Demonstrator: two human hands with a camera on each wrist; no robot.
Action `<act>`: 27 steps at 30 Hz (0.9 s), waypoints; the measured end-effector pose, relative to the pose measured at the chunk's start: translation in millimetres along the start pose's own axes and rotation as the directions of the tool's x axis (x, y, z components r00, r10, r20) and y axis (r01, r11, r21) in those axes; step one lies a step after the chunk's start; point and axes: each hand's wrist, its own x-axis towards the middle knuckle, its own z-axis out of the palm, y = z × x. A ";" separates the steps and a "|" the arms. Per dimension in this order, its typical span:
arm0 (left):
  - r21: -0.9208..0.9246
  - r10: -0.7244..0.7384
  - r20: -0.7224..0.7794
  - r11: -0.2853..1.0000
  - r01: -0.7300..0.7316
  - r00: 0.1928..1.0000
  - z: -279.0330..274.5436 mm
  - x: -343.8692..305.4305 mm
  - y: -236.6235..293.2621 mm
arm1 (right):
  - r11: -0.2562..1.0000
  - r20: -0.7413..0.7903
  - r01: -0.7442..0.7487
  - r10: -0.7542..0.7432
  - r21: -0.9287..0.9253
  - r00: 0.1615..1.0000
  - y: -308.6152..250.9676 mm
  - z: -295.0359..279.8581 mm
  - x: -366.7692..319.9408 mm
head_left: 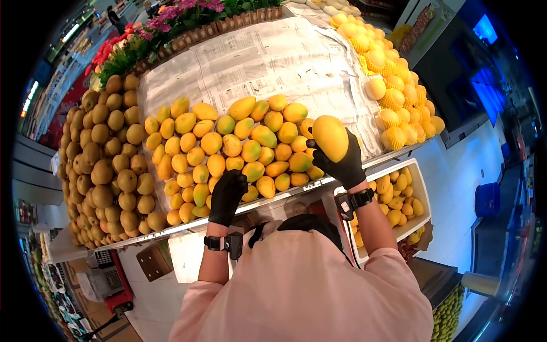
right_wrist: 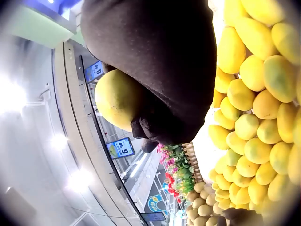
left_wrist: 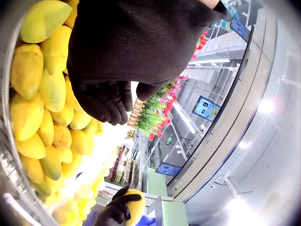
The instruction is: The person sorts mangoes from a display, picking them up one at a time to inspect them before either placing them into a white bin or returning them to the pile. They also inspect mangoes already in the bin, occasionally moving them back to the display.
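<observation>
A large yellow mango (head_left: pixel 330 138) is gripped in my black-gloved right hand (head_left: pixel 343 162), raised above the right end of the mango rows. In the right wrist view the glove's fingers wrap the side of this mango (right_wrist: pixel 116 100). My left hand (head_left: pixel 228 194), gloved in black too, hovers by the front rows of mangoes (head_left: pixel 232 145). The left wrist view shows its fingers (left_wrist: pixel 106 106) loosely bent with nothing in them. These mangoes are yellow, some blushed green, and lie in close rows along the front of the stand.
Newspaper sheets (head_left: pixel 250 62) cover the stand behind the rows. Brown round fruit (head_left: pixel 102 159) is heaped at left, yellow fruit in foam nets (head_left: pixel 393 100) at right. A low wooden fence (head_left: pixel 216 28) with flowers borders the back. A white crate (head_left: pixel 420 171) of mangoes stands below, right.
</observation>
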 end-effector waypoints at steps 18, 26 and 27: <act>0.207 -0.213 0.241 0.964 0.165 0.947 47.0 -9.4 38.3 | 0.988 -0.016 -0.155 0.154 -0.009 0.988 -18.6 102.0 -30.0; 0.392 -0.134 0.123 0.917 0.076 0.983 47.8 -8.1 35.1 | 0.946 0.114 -0.101 0.142 -0.309 0.983 -68.1 129.6 -35.1; 0.279 -0.147 0.121 0.954 0.108 0.982 44.7 -9.2 35.8 | 0.967 0.167 -0.210 0.233 -0.143 0.958 -69.8 123.6 -36.8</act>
